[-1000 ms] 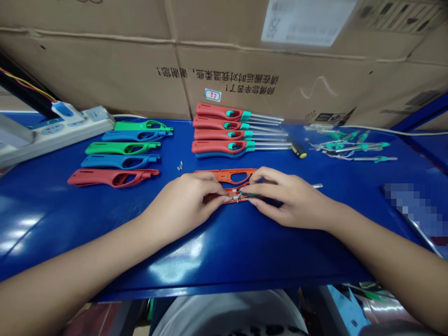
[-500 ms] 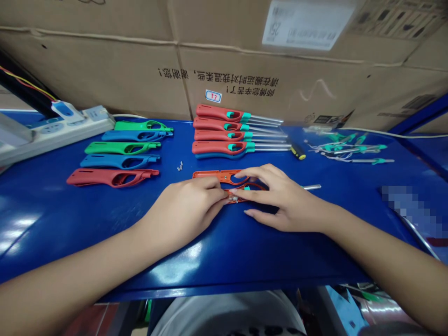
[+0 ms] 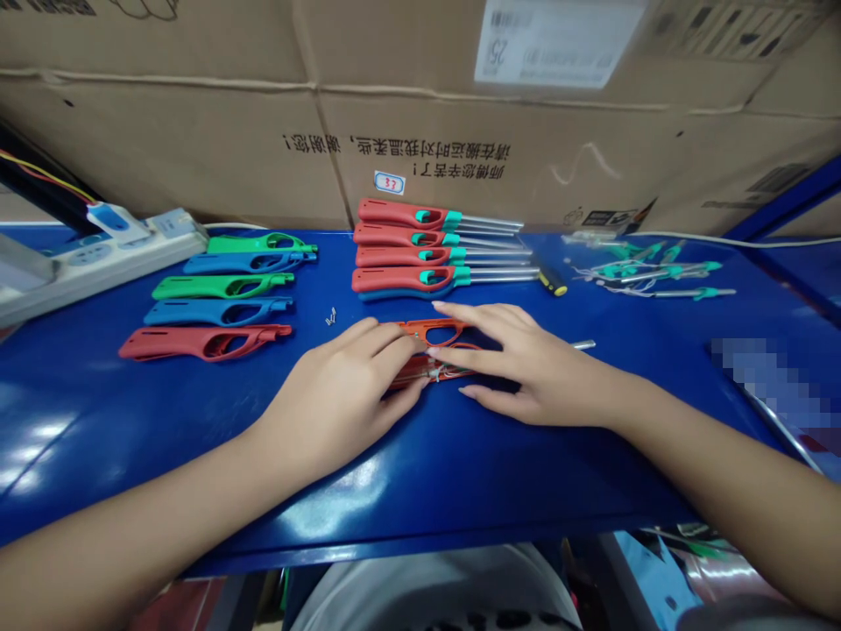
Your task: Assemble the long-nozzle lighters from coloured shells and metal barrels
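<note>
An orange lighter half-shell point(image 3: 402, 375) lies on the blue table with small inner parts and wires in it. My left hand point(image 3: 345, 377) is closed round its left end, thumb on the near side and fingers over the far side. Stretched and spread, the fingers of my right hand point(image 3: 526, 364) lie over the shell's right part, one fingertip touching it near the middle. A metal tube point(image 3: 583, 344) pokes out beyond that hand. Just behind lies the other orange half-shell point(image 3: 441, 330), partly covered by my fingers.
Red-and-blue lighters point(image 3: 400, 279) with metal tubes lie in a row behind. Coloured empty shells point(image 3: 207, 342) line the left, near small screws point(image 3: 331, 316) and a power strip point(image 3: 98, 258). Right are a screwdriver point(image 3: 552, 282) and tube assemblies point(image 3: 689, 272). A cardboard box point(image 3: 420, 114) backs the table.
My left hand has shifted slightly left along the shell, uncovering more of its inner parts. My right index finger has lifted and straightened. The whole view has moved slightly.
</note>
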`<state>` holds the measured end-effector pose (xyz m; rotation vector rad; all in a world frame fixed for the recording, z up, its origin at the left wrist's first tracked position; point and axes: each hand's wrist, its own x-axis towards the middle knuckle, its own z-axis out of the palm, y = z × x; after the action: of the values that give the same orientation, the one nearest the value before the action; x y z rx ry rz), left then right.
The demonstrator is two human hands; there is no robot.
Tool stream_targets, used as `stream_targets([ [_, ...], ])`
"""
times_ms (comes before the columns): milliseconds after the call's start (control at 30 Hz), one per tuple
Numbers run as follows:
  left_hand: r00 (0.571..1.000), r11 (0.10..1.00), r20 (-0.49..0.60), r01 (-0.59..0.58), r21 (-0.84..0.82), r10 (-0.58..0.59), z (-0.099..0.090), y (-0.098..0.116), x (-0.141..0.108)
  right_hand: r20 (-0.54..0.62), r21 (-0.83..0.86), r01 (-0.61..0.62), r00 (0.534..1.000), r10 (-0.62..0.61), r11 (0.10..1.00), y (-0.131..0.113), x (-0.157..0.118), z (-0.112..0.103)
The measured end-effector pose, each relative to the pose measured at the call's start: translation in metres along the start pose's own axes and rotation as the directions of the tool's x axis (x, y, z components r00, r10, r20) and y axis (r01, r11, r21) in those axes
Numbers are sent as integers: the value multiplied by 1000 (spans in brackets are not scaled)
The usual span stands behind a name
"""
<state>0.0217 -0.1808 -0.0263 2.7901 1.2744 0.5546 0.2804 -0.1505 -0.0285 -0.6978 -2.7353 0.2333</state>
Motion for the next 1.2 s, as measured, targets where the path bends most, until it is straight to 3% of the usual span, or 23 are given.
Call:
stream_targets([
  [133, 998, 995, 34, -45, -92, 48, 3, 2, 1, -82, 22, -95, 992, 97, 995, 3, -2, -11],
  [333, 981, 971, 102, -141, -194, 163, 14, 4, 1, 80, -19, -222, 972, 223, 975, 4, -5, -13],
  [933, 990, 953, 95, -71, -293, 103, 22, 1, -2, 147, 58, -160, 978, 150, 985, 8, -6, -10],
  [1200, 984, 952, 98, -118, -284, 151, 19, -1, 0, 132, 111, -187, 976, 172, 976, 6, -5, -12],
])
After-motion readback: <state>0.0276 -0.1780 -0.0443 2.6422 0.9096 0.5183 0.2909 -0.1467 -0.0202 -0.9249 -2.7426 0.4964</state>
